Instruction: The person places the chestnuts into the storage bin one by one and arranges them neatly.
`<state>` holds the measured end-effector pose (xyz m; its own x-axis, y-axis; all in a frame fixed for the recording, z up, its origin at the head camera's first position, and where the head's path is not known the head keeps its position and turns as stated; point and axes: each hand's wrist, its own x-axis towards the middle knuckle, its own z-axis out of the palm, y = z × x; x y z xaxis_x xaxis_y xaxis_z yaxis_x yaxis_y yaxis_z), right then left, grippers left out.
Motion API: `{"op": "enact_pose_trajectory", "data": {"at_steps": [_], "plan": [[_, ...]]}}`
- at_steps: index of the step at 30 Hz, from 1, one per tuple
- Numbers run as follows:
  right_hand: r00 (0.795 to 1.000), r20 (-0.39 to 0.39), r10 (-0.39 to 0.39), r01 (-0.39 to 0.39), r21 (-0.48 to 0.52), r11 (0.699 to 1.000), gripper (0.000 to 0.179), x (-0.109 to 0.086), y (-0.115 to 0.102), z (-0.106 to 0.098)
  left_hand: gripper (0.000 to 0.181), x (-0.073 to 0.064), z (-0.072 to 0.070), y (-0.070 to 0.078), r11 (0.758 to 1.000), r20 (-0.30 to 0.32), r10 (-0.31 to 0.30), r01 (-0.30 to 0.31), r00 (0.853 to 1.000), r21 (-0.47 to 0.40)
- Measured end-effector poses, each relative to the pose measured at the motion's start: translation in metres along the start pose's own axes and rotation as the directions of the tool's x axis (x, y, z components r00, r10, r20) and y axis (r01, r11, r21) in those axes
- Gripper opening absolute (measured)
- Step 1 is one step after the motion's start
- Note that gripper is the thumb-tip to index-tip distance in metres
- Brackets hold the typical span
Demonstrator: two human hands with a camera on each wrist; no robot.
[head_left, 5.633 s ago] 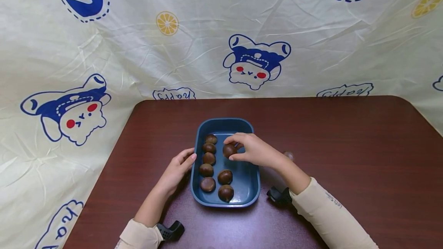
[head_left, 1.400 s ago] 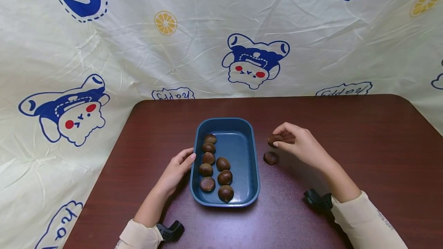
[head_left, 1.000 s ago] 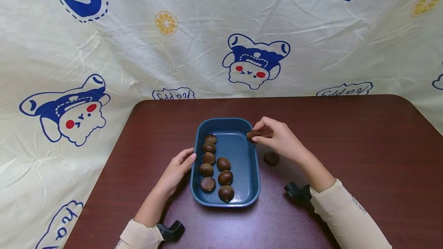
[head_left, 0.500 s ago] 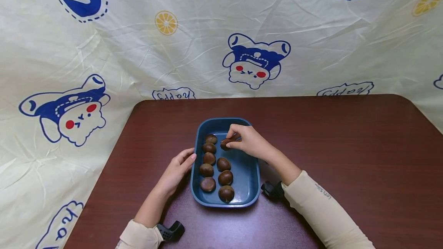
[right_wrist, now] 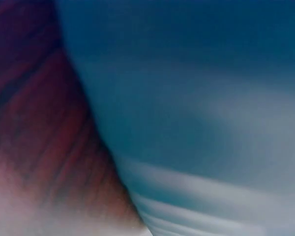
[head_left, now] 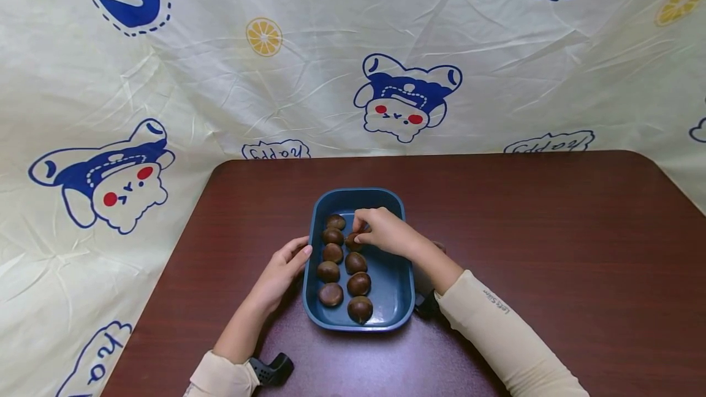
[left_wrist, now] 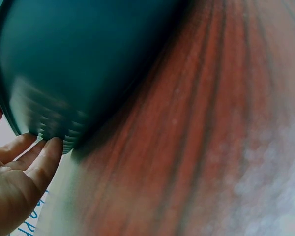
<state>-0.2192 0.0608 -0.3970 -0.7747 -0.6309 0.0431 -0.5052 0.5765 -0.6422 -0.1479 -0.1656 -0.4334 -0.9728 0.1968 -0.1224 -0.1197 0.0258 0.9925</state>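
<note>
In the head view, a blue rectangular tray [head_left: 386, 293] stands on the table with brown chestnuts inside. Several form a column along its left wall, such as this chestnut [head_left: 331, 294]; a second column beside it includes another chestnut [head_left: 359, 283]. My right hand [head_left: 386, 231] reaches over the tray's right rim and pinches a chestnut [head_left: 352, 242] at the far end of the second column. My left hand [head_left: 284, 271] rests its fingertips against the tray's outer left wall; the left wrist view shows these fingertips [left_wrist: 51, 147] on the outside.
Partly hidden behind the right forearm, another chestnut [head_left: 439, 246] lies on the dark reddish-brown table [head_left: 524, 231]. A white printed cloth [head_left: 309, 90] hangs behind the table's far edge. The right wrist view holds mostly the blurred tray wall [right_wrist: 187, 123].
My right hand has carried a chestnut from the table right of the tray, over the rim, and down to the far end of the second column. The left hand stays put.
</note>
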Motion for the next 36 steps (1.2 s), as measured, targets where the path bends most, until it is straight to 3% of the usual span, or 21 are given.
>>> {"op": "enact_pose_trajectory", "data": {"at_steps": [6, 13, 23, 29, 36], "plan": [[0.999, 0.031, 0.021, -0.019, -0.068, 0.997, 0.007, 0.0, -0.002, 0.0, 0.045, -0.001, 0.0, 0.0, 1.0, 0.004, 0.009, -0.009, 1.0, 0.007], [1.0, 0.005, 0.011, -0.011, -0.056, 0.998, 0.005, -0.002, -0.003, 0.001, 0.05, -0.002, -0.001, -0.003, 0.996, 0.026, 0.08, -0.081, 0.996, 0.048], [0.998, -0.061, 0.003, -0.001, 0.045, 0.999, 0.013, -0.007, -0.007, -0.006, 0.041, 0.0, 0.0, 0.001, 1.0, 0.0, -0.008, 0.008, 1.0, -0.001], [0.991, -0.135, 0.002, 0.011, 0.092, 0.996, 0.018, -0.016, -0.006, -0.017, 0.042, -0.002, 0.0, 0.003, 1.0, -0.003, -0.007, 0.007, 1.0, 0.012], [0.97, -0.243, 0.016, 0.001, 0.07, 0.998, 0.024, -0.035, -0.001, -0.033, 0.043, -0.002, 0.0, 0.003, 1.0, 0.012, -0.003, 0.003, 1.0, 0.007]]}}
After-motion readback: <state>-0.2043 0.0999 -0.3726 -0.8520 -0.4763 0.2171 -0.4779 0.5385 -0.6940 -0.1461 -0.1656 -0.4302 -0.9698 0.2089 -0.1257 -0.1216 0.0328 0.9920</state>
